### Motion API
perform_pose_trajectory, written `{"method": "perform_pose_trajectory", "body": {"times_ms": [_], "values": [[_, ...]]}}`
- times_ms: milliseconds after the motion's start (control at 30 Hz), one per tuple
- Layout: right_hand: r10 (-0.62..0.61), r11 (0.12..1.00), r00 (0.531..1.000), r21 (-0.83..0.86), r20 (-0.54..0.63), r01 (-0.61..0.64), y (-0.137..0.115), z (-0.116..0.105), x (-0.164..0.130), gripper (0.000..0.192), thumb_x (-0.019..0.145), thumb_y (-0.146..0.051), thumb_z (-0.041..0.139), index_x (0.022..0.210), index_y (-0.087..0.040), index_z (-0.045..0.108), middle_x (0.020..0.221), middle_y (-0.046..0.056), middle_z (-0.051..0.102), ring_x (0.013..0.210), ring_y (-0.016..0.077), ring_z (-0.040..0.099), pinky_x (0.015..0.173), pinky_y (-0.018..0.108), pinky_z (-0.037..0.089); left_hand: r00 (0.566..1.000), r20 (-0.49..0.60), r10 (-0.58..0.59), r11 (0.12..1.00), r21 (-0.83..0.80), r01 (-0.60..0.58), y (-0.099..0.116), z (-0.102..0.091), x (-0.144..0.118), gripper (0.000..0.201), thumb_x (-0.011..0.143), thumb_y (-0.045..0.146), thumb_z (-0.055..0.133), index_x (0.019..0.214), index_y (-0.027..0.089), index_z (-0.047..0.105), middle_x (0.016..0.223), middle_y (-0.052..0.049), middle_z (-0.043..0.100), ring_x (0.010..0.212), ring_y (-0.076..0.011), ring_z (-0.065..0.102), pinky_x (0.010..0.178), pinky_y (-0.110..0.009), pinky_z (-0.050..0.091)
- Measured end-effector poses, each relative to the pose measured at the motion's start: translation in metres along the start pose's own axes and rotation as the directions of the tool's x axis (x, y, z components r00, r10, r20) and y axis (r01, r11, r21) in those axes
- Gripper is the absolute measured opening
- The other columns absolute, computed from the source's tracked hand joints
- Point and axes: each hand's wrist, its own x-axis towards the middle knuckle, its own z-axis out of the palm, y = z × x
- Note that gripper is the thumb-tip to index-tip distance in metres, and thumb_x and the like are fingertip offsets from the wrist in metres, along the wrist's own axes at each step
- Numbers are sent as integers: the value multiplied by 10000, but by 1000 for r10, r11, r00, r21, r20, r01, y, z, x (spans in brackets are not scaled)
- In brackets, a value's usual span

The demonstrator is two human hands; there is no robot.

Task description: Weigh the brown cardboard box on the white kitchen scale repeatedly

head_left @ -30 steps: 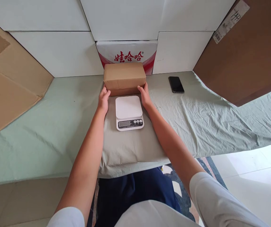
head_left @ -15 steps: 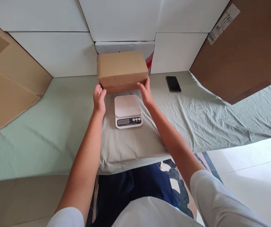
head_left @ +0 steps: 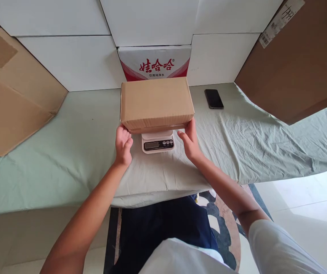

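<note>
on the green sheet [head_left: 66, 152], one cardboard box [head_left: 156, 102] over one scale [head_left: 157, 144], left hand [head_left: 123, 145] and right hand [head_left: 190, 139] each in loose, spread grip at box edge, one phone [head_left: 213, 98]

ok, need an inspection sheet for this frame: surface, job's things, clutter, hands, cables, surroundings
Surface: table under wrinkled pale green cloth.
Job's things: cardboard box over white digital scale; display and buttons showing; contact with the platform cannot be told.
Clutter: black phone lying flat, right of the box.
Hands: left hand and right hand at the box's lower front corners.
Cables: nothing seen.
Surroundings: white panels behind, printed carton, brown cardboard sheets at both sides.
</note>
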Motion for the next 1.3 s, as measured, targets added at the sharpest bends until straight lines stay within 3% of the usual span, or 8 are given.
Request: {"method": "perform_pose_trajectory", "body": {"times_ms": [300, 1300], "values": [[51, 999, 998, -19, 24, -51, 8, -2, -6, 732, 890, -593, 599, 1555, -400, 360, 1634, 44, 449, 1522, 328, 420, 1330, 601, 320, 996, 52, -68, 997, 41, 66, 5, -1, -15, 700, 891, 578, 680, 1513, 289, 540, 1512, -142, 610, 1497, -362, 520, 1250, -518, 425], [105, 994, 994, -23, 6, -105, 6, -4, 0, 604, 871, -570, 585, 1429, -371, 470, 1570, 35, 501, 1449, 324, 467, 1277, 566, 378, 995, 37, -96, 994, 49, 94, -1, -2, -12, 786, 854, 564, 729, 1559, 296, 508, 1619, -129, 533, 1557, -383, 447, 1290, -550, 378]]}}
